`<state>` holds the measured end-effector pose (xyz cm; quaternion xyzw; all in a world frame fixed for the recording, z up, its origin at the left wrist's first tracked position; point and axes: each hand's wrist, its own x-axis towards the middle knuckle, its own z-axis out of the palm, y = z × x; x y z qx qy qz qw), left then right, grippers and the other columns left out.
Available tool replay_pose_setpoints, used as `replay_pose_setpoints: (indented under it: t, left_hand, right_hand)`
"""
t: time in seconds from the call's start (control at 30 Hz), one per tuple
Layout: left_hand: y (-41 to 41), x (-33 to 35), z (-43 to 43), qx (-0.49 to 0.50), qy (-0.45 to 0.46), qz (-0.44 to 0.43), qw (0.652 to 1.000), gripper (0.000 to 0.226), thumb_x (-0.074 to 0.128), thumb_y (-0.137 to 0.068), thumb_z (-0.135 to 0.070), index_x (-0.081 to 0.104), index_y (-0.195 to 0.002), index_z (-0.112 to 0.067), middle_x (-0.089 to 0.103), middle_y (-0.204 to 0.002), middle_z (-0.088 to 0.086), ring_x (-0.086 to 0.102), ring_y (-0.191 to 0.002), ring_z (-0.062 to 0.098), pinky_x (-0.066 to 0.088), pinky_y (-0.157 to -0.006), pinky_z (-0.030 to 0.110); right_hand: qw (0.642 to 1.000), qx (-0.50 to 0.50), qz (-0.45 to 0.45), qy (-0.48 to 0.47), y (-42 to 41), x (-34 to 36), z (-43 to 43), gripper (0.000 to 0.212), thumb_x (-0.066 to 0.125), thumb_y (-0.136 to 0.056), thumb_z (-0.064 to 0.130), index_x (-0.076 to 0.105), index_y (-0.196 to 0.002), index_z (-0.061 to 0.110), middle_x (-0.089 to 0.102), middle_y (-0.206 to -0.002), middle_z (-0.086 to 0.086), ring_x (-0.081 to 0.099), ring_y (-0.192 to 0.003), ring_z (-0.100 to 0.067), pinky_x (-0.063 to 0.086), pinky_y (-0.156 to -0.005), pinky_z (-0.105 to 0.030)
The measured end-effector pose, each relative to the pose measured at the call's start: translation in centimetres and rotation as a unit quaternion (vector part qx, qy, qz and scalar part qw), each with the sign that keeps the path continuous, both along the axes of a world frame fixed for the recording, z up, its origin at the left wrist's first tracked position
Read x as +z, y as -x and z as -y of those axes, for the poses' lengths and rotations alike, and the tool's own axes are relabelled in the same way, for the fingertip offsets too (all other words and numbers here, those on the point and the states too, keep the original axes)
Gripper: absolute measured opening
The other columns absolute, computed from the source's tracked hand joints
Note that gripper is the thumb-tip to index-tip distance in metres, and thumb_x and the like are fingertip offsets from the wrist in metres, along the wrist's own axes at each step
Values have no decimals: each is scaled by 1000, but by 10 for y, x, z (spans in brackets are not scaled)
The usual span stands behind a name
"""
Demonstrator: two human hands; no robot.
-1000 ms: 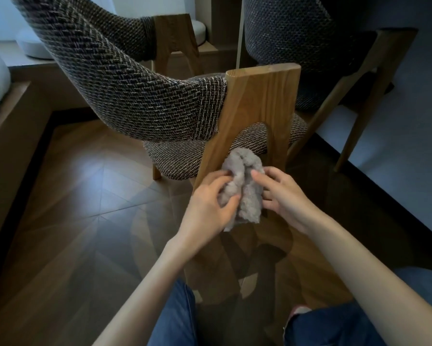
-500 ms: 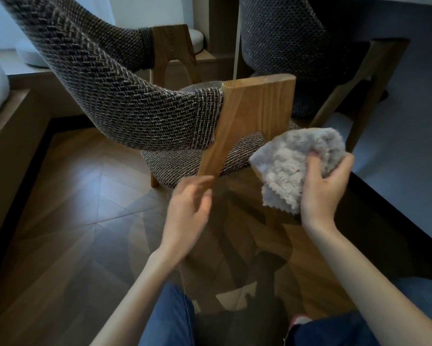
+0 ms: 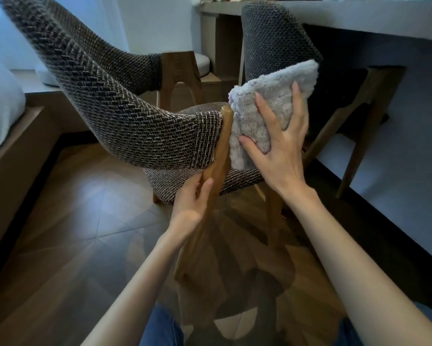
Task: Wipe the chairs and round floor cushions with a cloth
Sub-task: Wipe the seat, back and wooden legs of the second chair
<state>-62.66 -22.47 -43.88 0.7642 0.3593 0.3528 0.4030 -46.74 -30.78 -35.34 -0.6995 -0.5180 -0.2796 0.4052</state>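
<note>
Nearest the viewer, blue-jeaned knees sit low over a dark wooden parquet floor. The left hand has its grip curled round the slanted light wooden front leg of a brown-and-black tweed armchair, and appears to steady it. Just above, the right hand has its grip spread apart. Its straight fingers press a fluffy pale grey cloth flat against the upper outer face of that leg, beside the end of the woven armrest.

The task seems to be in its early or middle part. This chair's woodwork is being wiped, and nothing shows which other parts are already clean.

Behind it, a dark grey woven chair stands on the floor, tucked against the edge of a long grey desk on the right, with no cloth on it. Farther back, what looks like a pale round floor cushion lies on a low wooden ledge, also untouched at this moment. White bedding on a wooden bed base fills the left edge.
</note>
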Motion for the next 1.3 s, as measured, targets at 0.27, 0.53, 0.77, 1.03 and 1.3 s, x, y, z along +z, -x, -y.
replay_pose_setpoints:
  t: [0.27, 0.53, 0.77, 1.03, 1.3]
  left_hand:
    - [-2, -18, 4, 31, -25, 60, 997, 39, 52, -97, -27, 54, -134, -15, 64, -123, 2, 60, -111, 16, 48, -98, 44]
    - [-2, -20, 1, 37, 3, 67, 997, 43, 56, -95, -25, 52, -136, -12, 63, -125, 6, 59, -115, 19, 45, -102, 46]
    - [-1, -19, 2, 25, 17, 68, 997, 45, 55, -95, -28, 51, -138, -16, 61, -129, 3, 57, -118, 16, 45, -104, 43]
    - [-2, -19, 3, 31, 3, 81, 996, 39, 53, -96, -14, 54, -134, -15, 63, -125, 3, 59, -116, 15, 46, -101, 45]
    - [-3, -20, 3, 36, 12, 85, 996, 40, 55, -96, -23, 54, -135, -15, 64, -122, 3, 60, -113, 17, 47, -100, 46]
  right_hand:
    - [995, -19, 92, 38, 17, -24, -10, 50, 35, -94, 60, 22, -140, 43, 2, -148, -2, 2, -137, -49, 11, -112, -66]
    - [986, -75, 144, -43, 3, 19, -8, 47, 44, -91, 64, 52, -131, 40, 39, -119, -4, 31, -114, -24, 12, -109, -67]
    - [991, 4, 129, -21, 8, 17, -24, 51, 52, -85, 64, 35, -117, 29, 34, -149, -18, 24, -137, -47, 6, -115, -57]
    - [996, 10, 87, -34, 31, -50, -20, 37, 53, -89, 43, 30, -114, 26, 23, -130, -1, 39, -116, -33, 27, -92, -44]
    - [991, -27, 88, -93, -1, -12, -23, 38, 47, -92, 47, 28, -119, 29, 17, -136, 1, 24, -125, -29, 22, -101, -46]
